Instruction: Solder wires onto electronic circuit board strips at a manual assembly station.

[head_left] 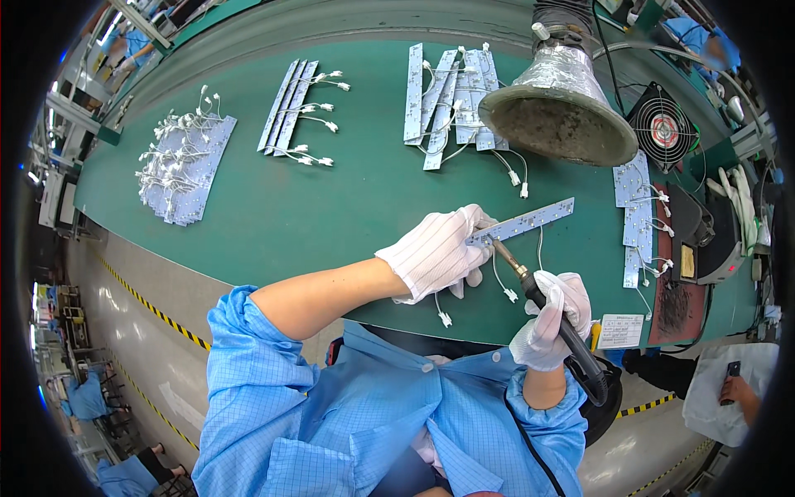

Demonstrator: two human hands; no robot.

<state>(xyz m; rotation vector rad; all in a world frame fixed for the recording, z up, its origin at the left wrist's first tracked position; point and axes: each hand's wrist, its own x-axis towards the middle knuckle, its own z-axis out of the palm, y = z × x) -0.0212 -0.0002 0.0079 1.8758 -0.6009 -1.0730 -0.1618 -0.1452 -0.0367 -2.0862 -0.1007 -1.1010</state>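
Note:
My left hand (439, 248), in a white striped glove, grips one end of a narrow pale LED circuit board strip (538, 219) above the green bench. White wires with small plugs hang from the strip. In my gloved right hand (553, 319) is a soldering iron (573, 344) with a black handle, held like a pen. Its metal tip meets or nearly meets the strip beside my left fingertips; contact is too small to tell. My left fingertips are partly hidden behind the glove and board.
Wired strips lie in groups: a pile (186, 170) at far left, a few (288, 108) beside it, a stack (451, 99) at back centre, more (636, 219) at right. A fume hood (563, 108) overhangs the bench. A fan (662, 128) and soldering station (716, 240) stand right.

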